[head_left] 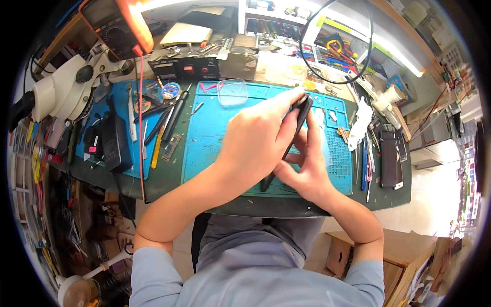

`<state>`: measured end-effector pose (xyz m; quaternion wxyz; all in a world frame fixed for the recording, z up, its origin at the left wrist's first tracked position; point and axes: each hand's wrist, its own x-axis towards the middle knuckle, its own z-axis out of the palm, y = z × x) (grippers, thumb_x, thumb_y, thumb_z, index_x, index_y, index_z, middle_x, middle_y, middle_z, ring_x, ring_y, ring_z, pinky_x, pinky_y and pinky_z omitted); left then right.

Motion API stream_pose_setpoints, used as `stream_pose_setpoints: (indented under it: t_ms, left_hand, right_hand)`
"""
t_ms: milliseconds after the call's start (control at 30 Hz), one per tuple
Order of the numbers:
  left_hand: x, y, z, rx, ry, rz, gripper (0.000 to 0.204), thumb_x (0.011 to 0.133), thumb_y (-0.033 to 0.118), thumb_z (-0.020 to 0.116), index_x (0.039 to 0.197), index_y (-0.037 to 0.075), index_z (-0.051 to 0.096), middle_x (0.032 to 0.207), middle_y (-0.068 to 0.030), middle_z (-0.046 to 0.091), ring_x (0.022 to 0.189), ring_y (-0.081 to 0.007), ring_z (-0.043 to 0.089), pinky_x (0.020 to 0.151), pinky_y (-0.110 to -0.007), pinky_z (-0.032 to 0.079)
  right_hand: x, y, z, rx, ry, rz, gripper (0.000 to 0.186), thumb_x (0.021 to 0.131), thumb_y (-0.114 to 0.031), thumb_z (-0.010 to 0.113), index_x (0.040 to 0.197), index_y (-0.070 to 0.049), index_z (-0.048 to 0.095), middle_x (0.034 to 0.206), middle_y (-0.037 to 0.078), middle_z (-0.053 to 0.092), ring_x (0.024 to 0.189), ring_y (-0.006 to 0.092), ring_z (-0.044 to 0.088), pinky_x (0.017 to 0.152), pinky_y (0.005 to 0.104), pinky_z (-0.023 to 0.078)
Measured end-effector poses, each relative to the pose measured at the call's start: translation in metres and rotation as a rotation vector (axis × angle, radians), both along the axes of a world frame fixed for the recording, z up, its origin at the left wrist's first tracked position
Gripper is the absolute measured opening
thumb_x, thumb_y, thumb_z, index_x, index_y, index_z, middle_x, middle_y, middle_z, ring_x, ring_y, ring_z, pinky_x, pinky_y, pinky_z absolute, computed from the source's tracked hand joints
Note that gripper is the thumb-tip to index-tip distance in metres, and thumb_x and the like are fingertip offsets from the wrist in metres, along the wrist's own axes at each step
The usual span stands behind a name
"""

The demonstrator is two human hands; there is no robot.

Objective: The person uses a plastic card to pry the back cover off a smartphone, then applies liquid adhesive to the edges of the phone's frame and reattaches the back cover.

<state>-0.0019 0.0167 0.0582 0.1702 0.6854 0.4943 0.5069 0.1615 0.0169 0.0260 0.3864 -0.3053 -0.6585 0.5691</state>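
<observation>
Both my hands are raised over a blue repair mat [204,148] with a black smartphone [304,109] between them. The phone is tilted and seen almost edge-on, so its faces are hidden. My left hand [258,135] grips its left side, the back of the hand covering much of it. On the other side, the curled fingers and thumb of my right hand [308,166] hold its lower part. A clear plastic box [232,93] stands on the mat beyond my left hand. Small parts [332,116] lie right of the phone.
Screwdrivers [176,115] and a black handset [115,140] lie at left, near a white microscope [51,94]. A black box-shaped device [184,67] stands behind. At right are a crumpled white tissue [361,124], tweezers [365,166] and another phone [390,158]. A black cable loop [372,38] hangs above.
</observation>
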Motion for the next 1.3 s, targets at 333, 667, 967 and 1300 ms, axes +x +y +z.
stream_pose_setpoints:
  t_ms: [333,667,967,1300]
  left_hand:
    - [-0.025,-0.022,0.047,-0.038,0.519,-0.173,0.026,0.091,0.004,0.064,0.116,0.005,0.071,0.093,-0.0138,0.071,0.081,-0.0339,0.07,0.07,-0.04,0.056]
    - [-0.012,-0.04,0.029,0.016,0.986,-0.337,0.032,0.082,0.012,0.066,0.114,0.008,0.069,0.091,-0.0024,0.065,0.081,-0.0207,0.069,0.072,-0.034,0.053]
    - [-0.019,-0.04,0.018,0.138,0.676,-0.354,0.016,0.08,0.006,0.068,0.095,0.008,0.067,0.092,-0.0033,0.072,0.081,-0.0238,0.071,0.071,-0.036,0.054]
    - [-0.02,-0.034,0.004,0.205,0.556,-0.306,0.015,0.076,0.0,0.067,0.089,0.006,0.072,0.096,-0.0053,0.076,0.084,-0.0242,0.074,0.073,-0.035,0.057]
  right_hand:
    - [0.059,0.032,0.019,0.557,-0.862,-0.278,0.048,0.093,-0.037,0.076,0.125,-0.003,0.068,0.102,0.012,0.072,0.086,0.0258,0.073,0.075,0.037,0.058]
    - [0.077,0.045,0.013,0.495,-1.265,-0.181,0.069,0.077,-0.057,0.085,0.107,0.0,0.061,0.105,0.018,0.066,0.1,0.0358,0.066,0.085,0.0447,0.054]
    - [0.072,0.055,0.026,0.336,-1.404,-0.126,0.068,0.073,-0.056,0.087,0.109,-0.003,0.063,0.11,0.016,0.068,0.109,0.034,0.065,0.092,0.0426,0.052]
    - [0.078,0.018,0.013,0.502,-0.529,-0.145,0.02,0.084,0.002,0.071,0.103,-0.003,0.07,0.09,0.01,0.071,0.084,0.0258,0.069,0.078,0.0347,0.055]
